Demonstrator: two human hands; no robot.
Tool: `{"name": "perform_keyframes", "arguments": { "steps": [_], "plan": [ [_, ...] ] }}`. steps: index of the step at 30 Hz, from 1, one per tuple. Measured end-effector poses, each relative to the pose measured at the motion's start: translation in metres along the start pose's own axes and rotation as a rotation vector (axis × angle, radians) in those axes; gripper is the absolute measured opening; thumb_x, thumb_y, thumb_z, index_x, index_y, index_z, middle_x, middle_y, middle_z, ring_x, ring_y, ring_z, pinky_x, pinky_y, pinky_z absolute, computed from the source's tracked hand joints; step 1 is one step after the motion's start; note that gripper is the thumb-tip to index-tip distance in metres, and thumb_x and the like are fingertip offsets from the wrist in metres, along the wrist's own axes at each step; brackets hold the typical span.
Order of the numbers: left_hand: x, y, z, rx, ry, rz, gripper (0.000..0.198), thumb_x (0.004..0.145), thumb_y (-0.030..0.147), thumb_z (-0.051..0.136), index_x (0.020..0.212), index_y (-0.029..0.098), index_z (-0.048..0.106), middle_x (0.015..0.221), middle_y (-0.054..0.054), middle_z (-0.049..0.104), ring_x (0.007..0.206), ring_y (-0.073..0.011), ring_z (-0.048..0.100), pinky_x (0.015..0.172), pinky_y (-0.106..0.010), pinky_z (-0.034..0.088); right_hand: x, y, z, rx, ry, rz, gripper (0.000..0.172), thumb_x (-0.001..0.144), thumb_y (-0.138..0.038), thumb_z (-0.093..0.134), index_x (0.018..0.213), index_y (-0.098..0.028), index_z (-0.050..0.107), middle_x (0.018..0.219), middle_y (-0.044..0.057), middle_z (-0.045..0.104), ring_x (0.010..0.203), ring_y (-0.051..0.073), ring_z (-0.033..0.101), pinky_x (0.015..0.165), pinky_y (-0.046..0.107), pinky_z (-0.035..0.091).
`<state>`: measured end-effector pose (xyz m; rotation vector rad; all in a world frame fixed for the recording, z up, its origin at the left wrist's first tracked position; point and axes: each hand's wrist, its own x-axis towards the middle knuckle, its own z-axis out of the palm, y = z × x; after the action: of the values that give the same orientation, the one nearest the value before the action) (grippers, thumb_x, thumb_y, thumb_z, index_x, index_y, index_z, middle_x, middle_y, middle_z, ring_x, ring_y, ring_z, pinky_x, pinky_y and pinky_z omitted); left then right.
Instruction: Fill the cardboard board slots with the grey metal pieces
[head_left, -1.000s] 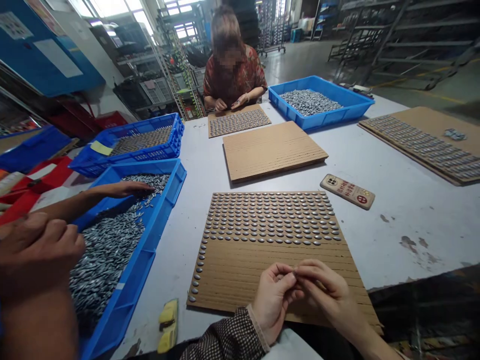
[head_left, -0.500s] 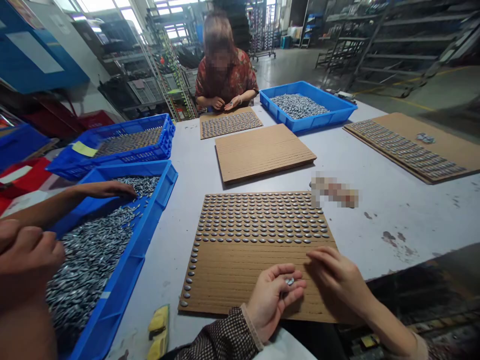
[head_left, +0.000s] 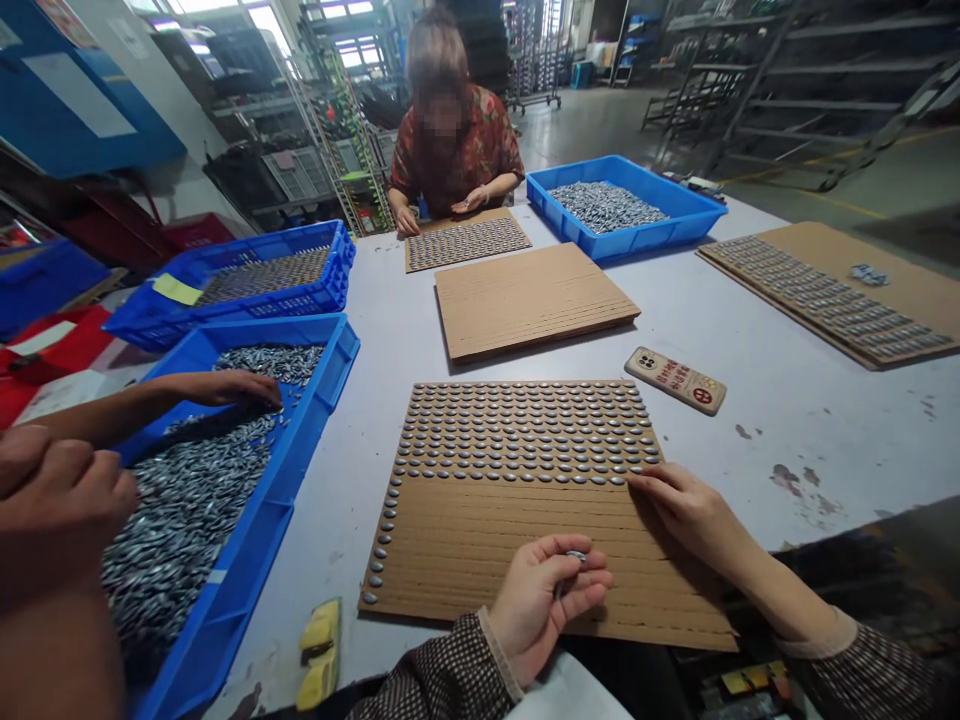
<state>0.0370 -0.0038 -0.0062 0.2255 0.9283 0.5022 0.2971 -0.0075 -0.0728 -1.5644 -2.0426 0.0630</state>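
Left hand [head_left: 541, 610] is curled, with a small metal piece [head_left: 576, 555] pinched between thumb and fingers, held just above the lower part of a grooved cardboard sheet [head_left: 525, 560]. Right hand [head_left: 690, 515] is apart from it, flat and open, fingertips [head_left: 637, 480] on the cardboard at the right end of the lowest filled row. Rows of oval metal pieces [head_left: 525, 430] cover the sheet's upper half, and a single column runs down its left edge. Lower grooves are mostly bare. Left of the sheet is a blue crate [head_left: 300, 400] heaped with loose metal pieces; a co-worker's hand [head_left: 232, 388] rests on the heap, and a second co-worker's hand [head_left: 56, 490] is a loose fist at the crate's near corner. Yellow pad [head_left: 319, 640] lies by the sheet's lower-left corner. Printed phone case [head_left: 675, 380] sits beyond its upper-right corner. Bare grooved sheet [head_left: 536, 300] lies further along the table. Seated co-worker [head_left: 450, 140] works a filled sheet [head_left: 465, 243] at the far end.
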Motion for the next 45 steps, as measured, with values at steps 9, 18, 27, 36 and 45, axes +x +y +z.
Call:
{"name": "perform_keyframes", "arguments": {
  "steps": [9,18,27,36,45],
  "plan": [
    [0.004,-0.001,-0.003,-0.012,-0.024,0.029,0.021,0.082,0.019,0.063,0.1,0.01,0.059,0.097,-0.014,0.07,0.079,-0.0173,0.071,0.075,-0.027,0.054,0.002,0.002,-0.003,-0.012,-0.025,0.015,0.027,0.095,-0.017,0.041,0.103,-0.022,0.067,0.1,0.008,0.065,0.089,0.019,0.063,0.075,0.032,0.055],
    [0.008,-0.004,-0.004,0.047,-0.041,0.156,0.026,0.071,0.025,0.077,0.09,0.011,0.064,0.08,-0.006,0.068,0.067,-0.0102,0.063,0.064,-0.021,0.051,-0.002,-0.083,-0.012,0.407,-0.096,0.13,0.018,0.093,-0.026,0.051,0.107,-0.024,0.063,0.102,0.008,0.064,0.096,0.02,0.063,0.079,0.031,0.055],
    [0.015,-0.007,-0.003,0.004,-0.077,0.186,0.023,0.068,0.024,0.08,0.08,0.013,0.064,0.07,-0.001,0.062,0.061,-0.0078,0.057,0.059,-0.019,0.05,0.001,-0.117,-0.001,0.737,0.035,0.239,0.013,0.093,-0.023,0.053,0.097,-0.024,0.066,0.091,0.005,0.066,0.087,0.018,0.064,0.073,0.028,0.055],
    [0.006,-0.001,0.008,0.129,-0.225,0.022,0.03,0.081,0.017,0.064,0.109,0.01,0.068,0.103,-0.012,0.068,0.084,-0.0111,0.064,0.077,-0.02,0.051,-0.018,-0.095,-0.002,0.355,0.009,0.09,0.028,0.092,-0.017,0.048,0.116,-0.024,0.062,0.102,0.009,0.065,0.091,0.019,0.064,0.075,0.029,0.056],
    [0.006,-0.003,0.008,0.1,-0.067,-0.034,0.035,0.068,0.003,0.063,0.103,0.01,0.06,0.11,-0.016,0.066,0.096,-0.0218,0.068,0.088,-0.031,0.052,-0.015,-0.024,-0.021,0.099,0.017,0.194,0.02,0.095,-0.028,0.047,0.105,-0.022,0.063,0.094,0.007,0.065,0.085,0.019,0.064,0.074,0.03,0.053]
  ]
}}
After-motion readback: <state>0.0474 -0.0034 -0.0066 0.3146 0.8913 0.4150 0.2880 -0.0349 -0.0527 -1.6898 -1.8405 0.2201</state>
